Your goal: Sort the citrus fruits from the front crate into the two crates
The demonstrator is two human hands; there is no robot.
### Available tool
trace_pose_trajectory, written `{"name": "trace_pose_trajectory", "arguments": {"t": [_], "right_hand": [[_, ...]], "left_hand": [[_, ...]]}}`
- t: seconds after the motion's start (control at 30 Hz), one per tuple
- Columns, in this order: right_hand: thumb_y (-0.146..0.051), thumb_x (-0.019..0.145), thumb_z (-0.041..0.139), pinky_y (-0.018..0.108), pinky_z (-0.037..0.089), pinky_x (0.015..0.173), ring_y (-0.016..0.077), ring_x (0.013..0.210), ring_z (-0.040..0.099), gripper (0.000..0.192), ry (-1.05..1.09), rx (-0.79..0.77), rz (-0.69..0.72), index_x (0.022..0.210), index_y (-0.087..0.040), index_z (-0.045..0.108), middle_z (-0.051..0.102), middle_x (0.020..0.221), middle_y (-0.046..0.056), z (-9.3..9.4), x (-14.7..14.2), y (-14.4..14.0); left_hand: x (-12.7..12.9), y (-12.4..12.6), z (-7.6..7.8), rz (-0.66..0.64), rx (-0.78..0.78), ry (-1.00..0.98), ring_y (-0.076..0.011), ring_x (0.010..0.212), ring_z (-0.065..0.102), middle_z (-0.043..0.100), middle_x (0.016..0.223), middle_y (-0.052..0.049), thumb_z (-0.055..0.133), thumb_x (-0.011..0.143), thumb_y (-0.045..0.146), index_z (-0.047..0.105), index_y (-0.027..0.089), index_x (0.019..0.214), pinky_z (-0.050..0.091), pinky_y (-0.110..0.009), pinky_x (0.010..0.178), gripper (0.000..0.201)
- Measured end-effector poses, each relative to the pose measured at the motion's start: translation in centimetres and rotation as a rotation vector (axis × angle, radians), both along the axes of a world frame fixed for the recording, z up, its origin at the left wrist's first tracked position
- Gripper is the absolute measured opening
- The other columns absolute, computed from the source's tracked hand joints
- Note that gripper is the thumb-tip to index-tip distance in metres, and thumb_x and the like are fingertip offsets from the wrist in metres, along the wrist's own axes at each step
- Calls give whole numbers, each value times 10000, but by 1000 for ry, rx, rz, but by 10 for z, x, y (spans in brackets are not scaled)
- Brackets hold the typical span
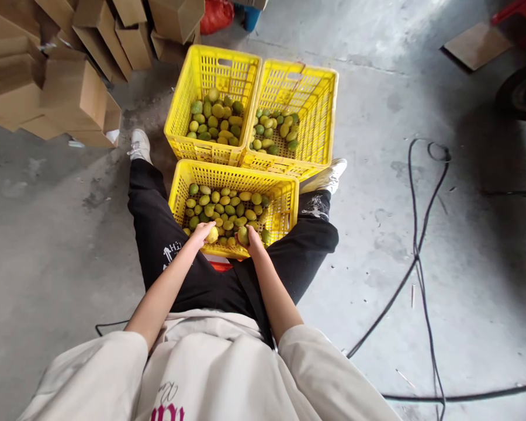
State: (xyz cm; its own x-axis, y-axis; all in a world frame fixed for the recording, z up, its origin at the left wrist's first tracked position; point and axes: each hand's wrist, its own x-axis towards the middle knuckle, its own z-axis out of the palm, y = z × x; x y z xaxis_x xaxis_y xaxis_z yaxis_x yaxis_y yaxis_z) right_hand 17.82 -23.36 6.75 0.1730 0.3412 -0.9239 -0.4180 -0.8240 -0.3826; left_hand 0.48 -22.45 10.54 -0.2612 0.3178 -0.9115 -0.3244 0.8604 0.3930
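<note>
Over the near edge of the closest yellow crate (174, 199), my left hand (201, 231) is closed around a yellow lemon (212, 235). A greener lemon (243, 235) is in my right hand (254, 238), a short way to the right, with the fingers wrapped round it. Below both hands, several loose yellow and green lemons (225, 209) cover much of the crate's bottom. This crate stands between my legs.
Beyond it, a left crate (170, 126) and a right crate (328, 111) hold more lemons. Cardboard boxes (74, 93) crowd the far left. A black cable (414, 257) loops across the floor at right, near a dark wheel (523, 93).
</note>
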Motion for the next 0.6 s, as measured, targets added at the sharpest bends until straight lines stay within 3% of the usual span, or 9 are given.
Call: {"name": "trace_pose_trajectory", "arguments": {"t": [0.13,0.23,0.37,0.5,0.6], "right_hand": [[-332,1125,449,314,659,652,231,696,745,311,-1,-22,-18,950,-216,679,691,684,52,2,1,2],[-362,1102,595,266,636,620,183,636,696,226,-14,-4,-37,915,-239,630,665,695,13,5,1,2],[-309,950,836,243,639,619,145,612,663,234,-29,39,-50,884,-251,619,639,724,-29,8,1,1],[-342,944,843,257,632,597,158,608,668,258,-10,40,-22,873,-243,616,642,707,-15,10,0,2],[-333,990,770,260,619,582,167,603,666,208,-7,23,0,886,-231,622,642,686,-5,12,0,2]], "left_hand": [[1,3,6,15,-32,-36,-133,457,605,611,581,-10,675,1102,166,601,184,752,533,-212,510,358],[-1,5,11,47,-23,-51,-118,448,583,593,592,8,753,1060,190,591,192,759,559,-210,495,342],[-5,6,14,58,20,-64,-100,487,587,619,650,22,949,863,134,614,190,764,615,-223,535,354],[-1,5,18,-33,71,-53,-123,504,604,621,629,-2,887,900,104,629,177,695,612,-250,552,337],[5,3,36,-141,128,-2,-117,464,558,598,587,-13,784,960,46,622,180,609,485,-212,499,408]]}}
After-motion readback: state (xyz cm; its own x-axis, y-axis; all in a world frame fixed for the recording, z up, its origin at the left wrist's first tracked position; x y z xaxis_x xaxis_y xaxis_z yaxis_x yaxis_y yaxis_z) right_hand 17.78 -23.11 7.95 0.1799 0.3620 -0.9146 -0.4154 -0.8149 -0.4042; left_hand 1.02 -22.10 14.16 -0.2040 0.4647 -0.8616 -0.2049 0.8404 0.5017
